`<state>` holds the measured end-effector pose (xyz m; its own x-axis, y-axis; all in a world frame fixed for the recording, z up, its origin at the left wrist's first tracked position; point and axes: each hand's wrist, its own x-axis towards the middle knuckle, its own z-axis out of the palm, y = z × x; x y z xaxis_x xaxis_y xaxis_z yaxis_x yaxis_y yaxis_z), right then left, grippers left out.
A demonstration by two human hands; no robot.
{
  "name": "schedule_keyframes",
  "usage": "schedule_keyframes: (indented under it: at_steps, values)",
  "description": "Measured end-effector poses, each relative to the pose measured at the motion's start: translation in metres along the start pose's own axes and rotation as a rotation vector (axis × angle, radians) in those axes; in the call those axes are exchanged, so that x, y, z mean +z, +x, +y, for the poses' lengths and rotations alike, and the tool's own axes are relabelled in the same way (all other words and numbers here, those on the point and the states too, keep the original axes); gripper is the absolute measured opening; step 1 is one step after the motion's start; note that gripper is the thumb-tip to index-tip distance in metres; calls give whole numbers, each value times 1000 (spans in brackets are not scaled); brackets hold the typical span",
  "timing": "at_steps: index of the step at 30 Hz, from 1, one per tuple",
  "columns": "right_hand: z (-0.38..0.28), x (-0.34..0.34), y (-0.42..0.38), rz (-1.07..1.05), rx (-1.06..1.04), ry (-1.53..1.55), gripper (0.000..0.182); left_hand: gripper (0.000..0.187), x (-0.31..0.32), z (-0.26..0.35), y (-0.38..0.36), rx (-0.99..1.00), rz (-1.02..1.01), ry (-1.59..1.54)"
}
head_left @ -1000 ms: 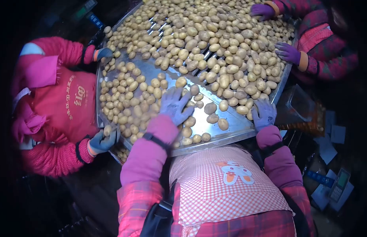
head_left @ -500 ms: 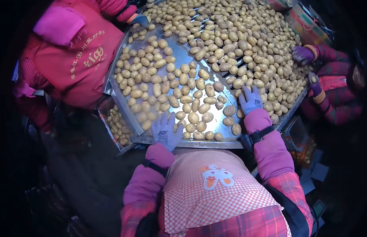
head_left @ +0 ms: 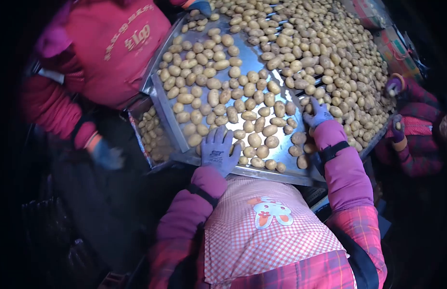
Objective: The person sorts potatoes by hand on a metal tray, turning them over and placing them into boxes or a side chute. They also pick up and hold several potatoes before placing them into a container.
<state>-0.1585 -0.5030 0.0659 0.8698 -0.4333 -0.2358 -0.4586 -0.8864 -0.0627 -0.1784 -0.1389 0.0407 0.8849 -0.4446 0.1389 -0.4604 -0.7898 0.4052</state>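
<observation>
L hand point(head_left: 218, 151), gloved, lay flat at near rim of metal tray point(head_left: 262, 172), fingers spread, gripping nothing, fingertips touching potatoes point(head_left: 255, 139) just past the rim. R hand point(head_left: 319, 114) further in, fingers splayed over the denser spuds mid-tray; cannot tell if it held one. Better to sweep w/ open palms, light pressure, keeping spuds off the near edge. Co-worker in red apron point(head_left: 122, 48) stood at far left, another's purple glove point(head_left: 393, 86) at right edge.

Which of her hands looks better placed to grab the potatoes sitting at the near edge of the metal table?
The left hand, probably. It rests open at the sorting table's near rim, right beside the potatoes. The right hand is spread farther up, by the slotted part.
</observation>
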Motion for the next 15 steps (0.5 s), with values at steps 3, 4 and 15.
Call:
schedule_keyframes:
  at_steps: [3, 4, 15]
  values:
    - [-10, 0, 16, -76, 121, 24, 75, 46, 0, -2, 1, -9, -1, -19]
    - [-14, -8, 15, -117, 133, 34, 73, 46, 0, -1, 1, 4, 17, -34]
    - [11, 35, -37, 408, -173, 389, 54, 46, 10, 1, -2, -7, 0, 47]
